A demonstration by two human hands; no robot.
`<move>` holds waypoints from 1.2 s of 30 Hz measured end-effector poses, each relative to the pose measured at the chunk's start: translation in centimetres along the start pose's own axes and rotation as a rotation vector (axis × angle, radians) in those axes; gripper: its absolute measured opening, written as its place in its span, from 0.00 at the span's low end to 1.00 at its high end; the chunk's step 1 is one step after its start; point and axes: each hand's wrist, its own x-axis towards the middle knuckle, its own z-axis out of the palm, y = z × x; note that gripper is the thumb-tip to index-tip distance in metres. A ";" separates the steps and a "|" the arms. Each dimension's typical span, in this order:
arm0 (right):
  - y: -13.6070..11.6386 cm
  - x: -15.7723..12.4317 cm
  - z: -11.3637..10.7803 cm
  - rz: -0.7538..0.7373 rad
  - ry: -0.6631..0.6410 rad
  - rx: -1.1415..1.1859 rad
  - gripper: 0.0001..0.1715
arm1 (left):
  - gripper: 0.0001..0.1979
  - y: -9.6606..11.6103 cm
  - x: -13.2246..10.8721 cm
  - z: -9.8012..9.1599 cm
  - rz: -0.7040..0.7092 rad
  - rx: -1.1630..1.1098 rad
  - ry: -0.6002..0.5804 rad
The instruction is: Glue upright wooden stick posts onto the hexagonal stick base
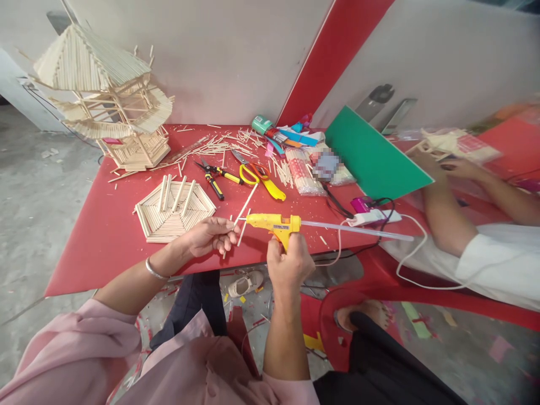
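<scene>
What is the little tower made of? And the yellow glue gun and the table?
The little tower looks like thin pale wooden sticks, bare and matt, laid in rows. The yellow glue gun in the right hand looks like smooth plastic with a slight shine. The table has a flat, even red top, maybe painted board or laminate; hard to tell.

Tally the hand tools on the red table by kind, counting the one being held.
Glue gun, in the right hand: 1
Scissors, yellow handles: 1
Pliers or cutters, black and yellow handles: 2
Total: 4
</scene>
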 end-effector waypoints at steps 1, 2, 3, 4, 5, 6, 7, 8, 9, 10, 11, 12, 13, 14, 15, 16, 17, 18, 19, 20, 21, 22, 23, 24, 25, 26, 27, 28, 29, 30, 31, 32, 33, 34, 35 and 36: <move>0.0 0.0 0.0 0.003 -0.002 0.002 0.07 | 0.06 0.0 0.0 0.0 0.006 -0.002 -0.002; 0.1 -0.1 0.1 0.011 -0.010 0.005 0.07 | 0.06 0.0 0.0 0.0 0.009 -0.004 -0.006; 0.1 -0.1 0.1 0.027 -0.021 0.008 0.08 | 0.06 0.0 0.0 0.0 0.012 -0.005 -0.009; 0.1 -0.1 0.1 0.046 -0.036 0.012 0.09 | 0.06 0.0 0.0 0.0 0.014 -0.005 -0.013; 0.1 -0.1 0.2 0.071 -0.057 0.011 0.10 | 0.06 0.0 0.0 -0.1 0.014 -0.004 -0.015; 0.2 0.0 0.3 0.100 -0.082 0.006 0.12 | 0.06 0.0 0.0 -0.1 0.015 -0.002 -0.017; 0.3 0.0 0.4 0.129 -0.108 -0.001 0.16 | 0.06 0.0 0.0 -0.1 0.015 -0.001 -0.018; 0.4 0.0 0.5 0.160 -0.135 -0.004 0.20 | 0.06 0.0 0.0 -0.1 0.016 -0.001 -0.019; 0.7 0.1 0.7 0.189 -0.156 -0.001 0.24 | 0.06 0.0 -0.1 -0.1 0.017 -0.001 -0.019; 1.0 0.2 0.9 0.218 -0.173 0.008 0.28 | 0.06 0.0 -0.1 -0.1 0.020 -0.002 -0.018; 1.4 0.3 1.1 0.244 -0.190 0.019 0.31 | 0.06 0.0 -0.1 0.0 0.026 -0.003 -0.011; 1.9 0.4 1.3 0.264 -0.211 0.027 0.33 | 0.06 0.0 -0.1 0.1 0.033 -0.001 0.000; 2.3 0.5 1.4 0.280 -0.242 0.025 0.34 | 0.06 0.0 -0.2 0.2 0.043 0.004 0.015; 2.8 0.7 1.6 0.290 -0.289 0.010 0.34 | 0.06 0.0 -0.2 0.3 0.057 0.014 0.033; 3.2 0.9 1.7 0.292 -0.346 -0.017 0.33 | 0.06 0.0 -0.2 0.4 0.072 0.029 0.054; 3.5 1.0 1.7 0.283 -0.402 -0.054 0.32 | 0.06 0.0 -0.2 0.5 0.086 0.048 0.073; 3.7 1.2 1.6 0.265 -0.441 -0.097 0.32 | 0.07 0.0 -0.2 0.6 0.099 0.068 0.090; 3.7 1.4 1.5 0.243 -0.453 -0.135 0.32 | 0.08 0.0 -0.2 0.7 0.110 0.086 0.105; 3.6 1.5 1.3 0.218 -0.439 -0.159 0.32 | 0.08 0.0 -0.1 0.7 0.117 0.100 0.118; 3.2 1.5 1.2 0.195 -0.409 -0.159 0.31 | 0.08 0.0 -0.1 0.7 0.122 0.109 0.130; 2.7 1.6 1.0 0.178 -0.382 -0.134 0.28 | 0.08 0.0 0.0 0.7 0.125 0.114 0.141; 1.9 1.5 0.9 0.166 -0.377 -0.087 0.25 | 0.08 -0.1 0.0 0.7 0.127 0.114 0.150; 0.9 1.5 0.8 0.156 -0.403 -0.027 0.21 | 0.08 -0.1 0.1 0.7 0.129 0.113 0.157; -0.1 1.5 0.8 0.143 -0.474 0.028 0.19 | 0.08 -0.1 0.1 0.7 0.129 0.112 0.161; -1.3 1.5 0.8 0.116 -0.571 0.059 0.18 | 0.07 -0.1 0.1 0.7 0.129 0.111 0.165; -2.4 1.6 0.8 0.095 -0.672 0.047 0.16 | 0.07 -0.1 0.1 0.7 0.129 0.111 0.170; -3.4 1.7 0.9 0.090 -0.754 0.011 0.16 | 0.07 -0.1 0.2 0.8 0.128 0.112 0.180; -4.3 2.0 0.9 0.089 -0.814 -0.031 0.15 | 0.06 -0.1 0.2 0.8 0.129 0.111 0.195; -5.0 2.3 1.0 0.086 -0.858 -0.075 0.15 | 0.06 -0.1 0.2 0.8 0.131 0.110 0.212; -5.6 2.6 1.0 0.083 -0.894 -0.114 0.14 | 0.07 0.0 0.2 0.9 0.133 0.107 0.231; -5.9 3.0 1.0 0.078 -0.920 -0.146 0.14 | 0.07 0.0 0.2 0.9 0.136 0.102 0.248; -6.0 3.3 1.0 0.070 -0.942 -0.170 0.14 | 0.07 0.0 0.3 0.9 0.138 0.097 0.261; -6.0 3.6 1.1 0.063 -0.959 -0.186 0.14 | 0.07 0.1 0.3 0.9 0.139 0.092 0.267; -5.9 3.8 1.2 0.059 -0.971 -0.196 0.14 | 0.06 0.1 0.3 0.8 0.139 0.088 0.270; -5.7 3.9 1.3 0.060 -0.976 -0.198 0.14 | 0.06 0.1 0.3 0.8 0.138 0.085 0.268; -5.3 3.9 1.4 0.063 -0.974 -0.189 0.14 | 0.06 0.1 0.3 0.7 0.139 0.083 0.266</move>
